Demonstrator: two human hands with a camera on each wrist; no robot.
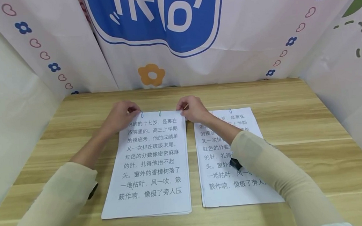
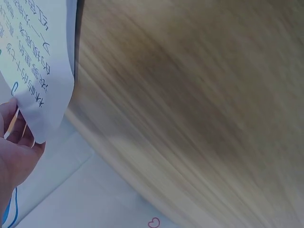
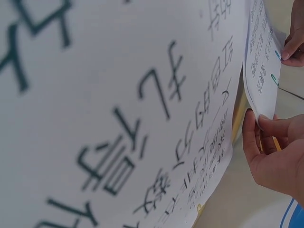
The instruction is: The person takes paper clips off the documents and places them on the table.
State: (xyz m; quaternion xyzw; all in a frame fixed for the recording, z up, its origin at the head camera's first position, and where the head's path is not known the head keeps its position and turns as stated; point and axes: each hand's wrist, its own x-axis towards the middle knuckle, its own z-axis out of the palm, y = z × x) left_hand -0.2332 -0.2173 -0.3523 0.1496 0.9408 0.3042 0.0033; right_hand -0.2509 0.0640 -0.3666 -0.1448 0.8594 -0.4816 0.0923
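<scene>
Two stacks of printed paper lie side by side on the table. My left hand pinches the top left corner of the left paper stack, close to a blue paper clip. At the same stack's top right corner, my right hand grips the sheets between thumb and fingers. A green paper clip sits on that top edge between the hands. The right paper stack lies under my right forearm, which covers part of its text. It carries a paper clip at its top edge.
The wooden table ends at a white printed backdrop with a blue sign and flowers. White side panels stand left and right. A narrow strip of wood separates the two stacks.
</scene>
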